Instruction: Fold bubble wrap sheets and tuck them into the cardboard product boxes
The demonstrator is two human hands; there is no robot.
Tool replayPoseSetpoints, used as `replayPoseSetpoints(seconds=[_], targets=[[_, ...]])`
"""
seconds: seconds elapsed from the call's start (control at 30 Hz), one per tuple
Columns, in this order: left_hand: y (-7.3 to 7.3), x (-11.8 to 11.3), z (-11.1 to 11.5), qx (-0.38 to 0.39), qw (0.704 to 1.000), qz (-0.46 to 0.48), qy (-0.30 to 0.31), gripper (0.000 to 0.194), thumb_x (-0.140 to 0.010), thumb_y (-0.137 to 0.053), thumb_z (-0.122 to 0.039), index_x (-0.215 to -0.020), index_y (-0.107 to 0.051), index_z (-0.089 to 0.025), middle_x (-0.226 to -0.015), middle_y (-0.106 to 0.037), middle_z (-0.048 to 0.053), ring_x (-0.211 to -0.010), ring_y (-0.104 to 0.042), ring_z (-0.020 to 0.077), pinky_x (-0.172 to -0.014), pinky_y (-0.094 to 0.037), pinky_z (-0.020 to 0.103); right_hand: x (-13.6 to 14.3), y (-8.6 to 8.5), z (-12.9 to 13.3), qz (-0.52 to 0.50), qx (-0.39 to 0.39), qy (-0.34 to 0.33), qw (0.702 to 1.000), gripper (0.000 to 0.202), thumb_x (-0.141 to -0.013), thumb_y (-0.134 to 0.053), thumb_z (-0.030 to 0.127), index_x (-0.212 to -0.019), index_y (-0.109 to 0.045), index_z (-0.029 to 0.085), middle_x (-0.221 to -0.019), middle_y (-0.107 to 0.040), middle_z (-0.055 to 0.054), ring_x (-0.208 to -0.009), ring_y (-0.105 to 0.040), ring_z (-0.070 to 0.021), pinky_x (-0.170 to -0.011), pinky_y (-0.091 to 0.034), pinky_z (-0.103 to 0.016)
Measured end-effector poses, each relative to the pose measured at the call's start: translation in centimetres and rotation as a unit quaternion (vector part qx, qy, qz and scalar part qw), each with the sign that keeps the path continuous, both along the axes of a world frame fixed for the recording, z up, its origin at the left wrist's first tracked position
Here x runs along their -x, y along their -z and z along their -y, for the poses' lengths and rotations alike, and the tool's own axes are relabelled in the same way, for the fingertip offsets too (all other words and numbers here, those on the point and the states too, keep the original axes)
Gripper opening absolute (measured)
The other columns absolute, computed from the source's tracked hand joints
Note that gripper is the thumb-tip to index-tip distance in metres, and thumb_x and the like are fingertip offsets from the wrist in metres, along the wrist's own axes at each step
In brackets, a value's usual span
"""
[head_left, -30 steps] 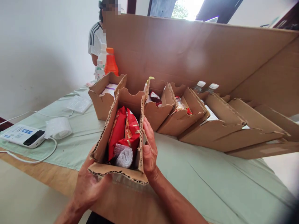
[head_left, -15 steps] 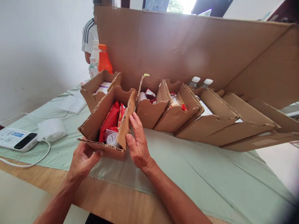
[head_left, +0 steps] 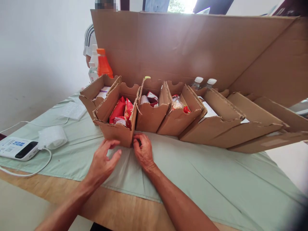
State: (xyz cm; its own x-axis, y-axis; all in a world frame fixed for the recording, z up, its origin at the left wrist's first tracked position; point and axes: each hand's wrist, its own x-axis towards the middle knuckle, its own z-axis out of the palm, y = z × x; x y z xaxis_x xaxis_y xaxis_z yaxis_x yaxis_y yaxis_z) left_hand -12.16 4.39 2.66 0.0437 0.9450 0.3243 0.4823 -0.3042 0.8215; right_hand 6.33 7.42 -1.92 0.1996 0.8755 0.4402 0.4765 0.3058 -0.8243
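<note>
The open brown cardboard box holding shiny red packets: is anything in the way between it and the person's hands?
Nothing visible stands between them. The left hand is close to the front of the open brown cardboard box, the right hand at its near right corner; whether either touches it is unclear.

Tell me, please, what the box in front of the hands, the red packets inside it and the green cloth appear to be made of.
Box: matt brown corrugated cardboard, going by its ragged, layered edges. Red packets: probably slightly glossy plastic film, though foil is possible, given their creases. Green cloth: matt fabric, likely woven, since it lies in soft folds; fibre unclear.
</note>
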Motion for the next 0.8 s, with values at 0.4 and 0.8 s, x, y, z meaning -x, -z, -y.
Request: replayPoseSetpoints(seconds=[0.4,0.8], targets=[[3.0,-4.2,-8.2,-0.003,0.995,-0.046,0.086,0.050,-0.072,-0.064,-0.026,-0.121,-0.067,-0.014,-0.125,-0.071,0.017,-0.118,-0.067,0.0322,-0.104,-0.053,0.049,-1.2,0.4,-0.7,-0.039,0.012,0.033,0.999,0.017,-0.089,-0.052,0.022,-0.088,-0.069,0.022,-0.115,-0.072,-0.010,-0.111,-0.066,-0.0238,-0.097,-0.052,-0.040],[-5.3,3.2,-9.3,-0.296,0.940,-0.142,-0.094,0.049,-0.083,-0.065,-0.018,-0.132,-0.062,-0.023,-0.151,-0.052,0.012,-0.145,-0.044,0.0342,-0.123,-0.031,0.057,-1.2,1.2,-1.1,-0.055,0.042,0.020,0.997,0.015,-0.085,-0.056,0.024,-0.087,-0.071,0.024,-0.129,-0.069,-0.010,-0.119,-0.063,-0.0277,-0.102,-0.047,-0.046]])
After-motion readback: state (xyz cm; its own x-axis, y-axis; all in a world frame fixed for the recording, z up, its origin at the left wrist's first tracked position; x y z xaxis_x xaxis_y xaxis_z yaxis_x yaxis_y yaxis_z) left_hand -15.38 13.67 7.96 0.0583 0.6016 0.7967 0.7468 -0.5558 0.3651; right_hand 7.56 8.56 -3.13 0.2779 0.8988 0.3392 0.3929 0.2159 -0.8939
